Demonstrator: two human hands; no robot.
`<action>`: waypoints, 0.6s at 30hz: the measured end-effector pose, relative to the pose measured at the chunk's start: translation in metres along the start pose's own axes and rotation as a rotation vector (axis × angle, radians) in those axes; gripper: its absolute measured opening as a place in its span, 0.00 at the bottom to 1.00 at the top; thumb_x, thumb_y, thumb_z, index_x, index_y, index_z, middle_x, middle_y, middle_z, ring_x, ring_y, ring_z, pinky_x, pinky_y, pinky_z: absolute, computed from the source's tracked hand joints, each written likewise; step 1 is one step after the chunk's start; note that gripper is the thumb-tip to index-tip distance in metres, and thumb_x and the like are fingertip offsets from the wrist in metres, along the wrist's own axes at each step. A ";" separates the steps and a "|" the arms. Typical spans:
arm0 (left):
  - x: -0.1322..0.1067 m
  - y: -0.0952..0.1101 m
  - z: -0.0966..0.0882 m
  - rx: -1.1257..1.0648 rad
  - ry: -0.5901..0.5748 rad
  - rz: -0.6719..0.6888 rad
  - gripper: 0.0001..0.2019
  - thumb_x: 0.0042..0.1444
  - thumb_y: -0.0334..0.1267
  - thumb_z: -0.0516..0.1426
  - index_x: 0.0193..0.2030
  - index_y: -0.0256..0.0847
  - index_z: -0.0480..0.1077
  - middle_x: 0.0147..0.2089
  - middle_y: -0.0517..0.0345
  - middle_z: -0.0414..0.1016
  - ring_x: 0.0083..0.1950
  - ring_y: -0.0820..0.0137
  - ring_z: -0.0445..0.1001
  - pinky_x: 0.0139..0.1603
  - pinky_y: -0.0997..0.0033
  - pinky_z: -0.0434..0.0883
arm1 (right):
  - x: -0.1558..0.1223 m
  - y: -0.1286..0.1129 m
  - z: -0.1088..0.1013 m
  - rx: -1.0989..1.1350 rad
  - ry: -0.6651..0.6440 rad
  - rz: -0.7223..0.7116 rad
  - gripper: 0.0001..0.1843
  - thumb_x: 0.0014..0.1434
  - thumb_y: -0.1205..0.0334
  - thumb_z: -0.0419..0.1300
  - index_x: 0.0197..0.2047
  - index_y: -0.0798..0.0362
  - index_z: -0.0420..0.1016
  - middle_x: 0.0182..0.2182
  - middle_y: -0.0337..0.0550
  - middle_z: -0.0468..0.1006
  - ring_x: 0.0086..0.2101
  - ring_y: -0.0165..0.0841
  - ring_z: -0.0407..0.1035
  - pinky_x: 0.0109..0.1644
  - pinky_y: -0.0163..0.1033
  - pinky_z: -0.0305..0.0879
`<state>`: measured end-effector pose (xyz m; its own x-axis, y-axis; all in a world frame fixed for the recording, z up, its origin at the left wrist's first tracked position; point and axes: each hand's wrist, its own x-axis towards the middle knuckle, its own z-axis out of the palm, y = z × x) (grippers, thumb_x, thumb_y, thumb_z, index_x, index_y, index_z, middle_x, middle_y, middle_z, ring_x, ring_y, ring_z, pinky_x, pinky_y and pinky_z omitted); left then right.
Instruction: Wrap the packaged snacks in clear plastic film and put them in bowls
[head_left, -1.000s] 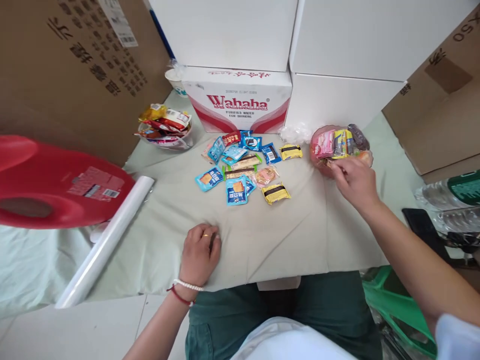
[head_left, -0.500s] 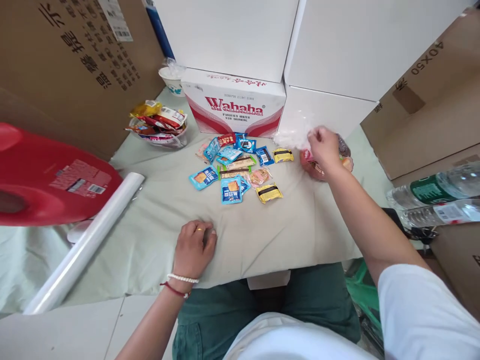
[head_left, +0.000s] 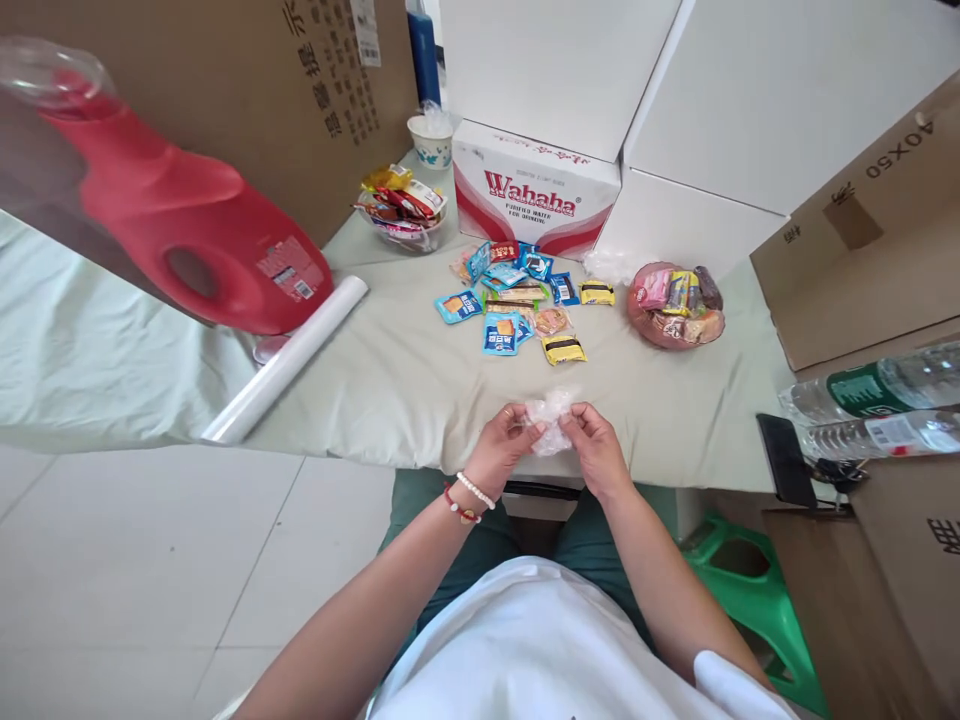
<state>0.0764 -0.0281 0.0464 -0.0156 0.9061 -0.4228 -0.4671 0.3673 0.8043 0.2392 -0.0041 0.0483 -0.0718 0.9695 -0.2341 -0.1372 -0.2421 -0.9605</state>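
Near the table's front edge, a crumpled piece of clear plastic film [head_left: 551, 420] is stretched between my two hands. My left hand [head_left: 508, 445] pinches its left side, with bracelets at the wrist. The right side is gripped by the thumb and fingers of my right hand [head_left: 598, 447]. Just beyond my hands lies a loose pile of small snack packets [head_left: 501, 335] in blue, yellow and red wrappers. A pinkish see-through bowl [head_left: 664, 335] with more packaged snacks stands farther right. More clear plastic [head_left: 607, 266] lies against the white box behind.
A Wahaha carton [head_left: 536, 190] stands at the back. To its left are a snack-filled clear bowl [head_left: 420, 240] and a paper cup [head_left: 431, 150]. A red jug [head_left: 202, 230] and a white roll [head_left: 289, 360] occupy the left. Plastic bottles [head_left: 862, 390] and a black phone-like slab [head_left: 784, 460] are right.
My right hand has come back from beside the right bowl to the front, bringing plastic film. My left hand has left the tabletop and moved right to grip it. The view has shifted.
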 end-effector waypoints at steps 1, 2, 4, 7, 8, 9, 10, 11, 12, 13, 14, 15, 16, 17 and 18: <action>0.000 -0.002 -0.001 -0.010 -0.002 0.002 0.28 0.36 0.52 0.77 0.37 0.40 0.73 0.36 0.60 0.77 0.35 0.73 0.75 0.37 0.72 0.75 | -0.002 0.002 0.000 -0.001 -0.004 0.005 0.24 0.50 0.40 0.75 0.36 0.49 0.74 0.28 0.34 0.73 0.29 0.29 0.63 0.34 0.36 0.62; 0.000 -0.005 -0.002 -0.018 0.006 0.002 0.27 0.35 0.51 0.78 0.35 0.39 0.73 0.33 0.61 0.76 0.33 0.74 0.73 0.37 0.72 0.74 | -0.004 0.003 -0.002 0.007 -0.003 0.019 0.24 0.49 0.40 0.75 0.35 0.49 0.74 0.28 0.35 0.74 0.28 0.29 0.63 0.34 0.36 0.61; 0.001 -0.008 -0.005 -0.034 0.026 -0.011 0.27 0.34 0.51 0.78 0.34 0.39 0.73 0.31 0.62 0.75 0.32 0.75 0.72 0.36 0.73 0.73 | -0.008 0.005 -0.007 0.027 -0.005 0.068 0.26 0.48 0.38 0.75 0.35 0.49 0.74 0.29 0.36 0.74 0.28 0.30 0.63 0.33 0.36 0.62; 0.001 -0.012 -0.007 -0.012 0.043 0.010 0.26 0.36 0.53 0.76 0.34 0.40 0.73 0.28 0.63 0.73 0.30 0.75 0.70 0.34 0.74 0.69 | -0.015 0.007 -0.016 -0.047 0.053 0.067 0.28 0.48 0.35 0.74 0.35 0.48 0.73 0.29 0.36 0.74 0.28 0.31 0.64 0.32 0.37 0.64; 0.000 -0.013 -0.007 0.019 0.049 0.048 0.25 0.38 0.54 0.75 0.34 0.40 0.73 0.28 0.64 0.73 0.30 0.75 0.69 0.33 0.74 0.69 | -0.018 0.007 -0.018 -0.094 0.112 0.032 0.28 0.50 0.33 0.72 0.35 0.48 0.73 0.29 0.36 0.73 0.28 0.31 0.64 0.32 0.36 0.63; 0.000 -0.014 -0.006 0.062 0.055 0.096 0.24 0.40 0.54 0.74 0.34 0.41 0.73 0.27 0.64 0.73 0.30 0.75 0.69 0.33 0.73 0.68 | -0.020 0.007 -0.019 -0.133 0.171 -0.002 0.28 0.52 0.32 0.70 0.35 0.48 0.72 0.27 0.35 0.71 0.27 0.30 0.63 0.30 0.36 0.62; -0.002 -0.016 -0.005 0.115 0.055 0.145 0.23 0.42 0.54 0.74 0.34 0.41 0.73 0.28 0.64 0.73 0.30 0.75 0.69 0.34 0.73 0.68 | -0.023 0.006 -0.019 -0.156 0.209 -0.019 0.28 0.55 0.30 0.68 0.35 0.48 0.72 0.26 0.35 0.70 0.26 0.30 0.61 0.28 0.35 0.60; -0.003 -0.017 -0.004 0.177 0.044 0.190 0.21 0.44 0.53 0.73 0.34 0.41 0.73 0.28 0.63 0.73 0.30 0.74 0.70 0.34 0.72 0.68 | -0.025 0.004 -0.018 -0.161 0.210 -0.010 0.28 0.57 0.29 0.65 0.36 0.48 0.72 0.26 0.35 0.70 0.26 0.30 0.61 0.26 0.35 0.59; -0.005 -0.019 -0.003 0.246 0.023 0.234 0.19 0.46 0.52 0.72 0.34 0.41 0.73 0.29 0.62 0.74 0.31 0.74 0.70 0.35 0.72 0.69 | -0.026 0.003 -0.015 -0.149 0.180 0.018 0.29 0.57 0.29 0.64 0.36 0.48 0.73 0.27 0.36 0.71 0.26 0.30 0.62 0.25 0.35 0.58; -0.007 -0.020 -0.002 0.316 -0.001 0.278 0.17 0.48 0.50 0.71 0.34 0.42 0.73 0.31 0.62 0.75 0.32 0.73 0.70 0.37 0.71 0.69 | -0.026 0.001 -0.013 -0.128 0.136 0.046 0.29 0.56 0.29 0.65 0.36 0.48 0.74 0.28 0.37 0.72 0.27 0.31 0.64 0.24 0.34 0.59; -0.009 -0.021 -0.002 0.381 -0.023 0.321 0.15 0.49 0.49 0.70 0.35 0.42 0.74 0.32 0.61 0.76 0.33 0.73 0.71 0.38 0.70 0.70 | -0.026 -0.001 -0.010 -0.106 0.099 0.061 0.28 0.54 0.30 0.68 0.36 0.48 0.74 0.29 0.37 0.73 0.29 0.31 0.65 0.25 0.34 0.60; -0.011 -0.023 -0.002 0.436 -0.042 0.362 0.13 0.50 0.47 0.69 0.36 0.42 0.75 0.34 0.60 0.77 0.34 0.72 0.71 0.40 0.69 0.70 | -0.025 -0.002 -0.007 -0.083 0.080 0.060 0.28 0.51 0.32 0.71 0.36 0.49 0.75 0.29 0.37 0.73 0.29 0.31 0.66 0.26 0.34 0.63; -0.013 -0.024 -0.003 0.474 -0.053 0.396 0.12 0.51 0.45 0.68 0.37 0.42 0.76 0.35 0.59 0.77 0.36 0.71 0.72 0.42 0.69 0.71 | -0.023 -0.003 -0.005 -0.053 0.076 0.050 0.27 0.48 0.35 0.73 0.35 0.49 0.75 0.28 0.36 0.73 0.29 0.30 0.66 0.28 0.34 0.65; -0.014 -0.024 -0.004 0.494 -0.057 0.418 0.11 0.51 0.45 0.68 0.38 0.43 0.77 0.36 0.59 0.78 0.37 0.71 0.73 0.43 0.68 0.71 | -0.021 -0.003 -0.004 -0.017 0.077 0.042 0.26 0.46 0.38 0.75 0.34 0.49 0.75 0.27 0.34 0.72 0.29 0.29 0.65 0.29 0.34 0.66; -0.014 -0.025 -0.007 0.496 -0.055 0.421 0.11 0.51 0.44 0.68 0.38 0.43 0.78 0.37 0.58 0.78 0.37 0.70 0.73 0.43 0.68 0.71 | -0.020 -0.002 -0.005 0.024 0.078 0.043 0.25 0.45 0.40 0.77 0.33 0.50 0.75 0.25 0.33 0.71 0.27 0.28 0.65 0.30 0.34 0.66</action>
<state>0.0822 -0.0517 0.0296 -0.0571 0.9982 -0.0177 0.0325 0.0196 0.9993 0.2455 -0.0226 0.0544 -0.0012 0.9578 -0.2874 -0.1598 -0.2839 -0.9454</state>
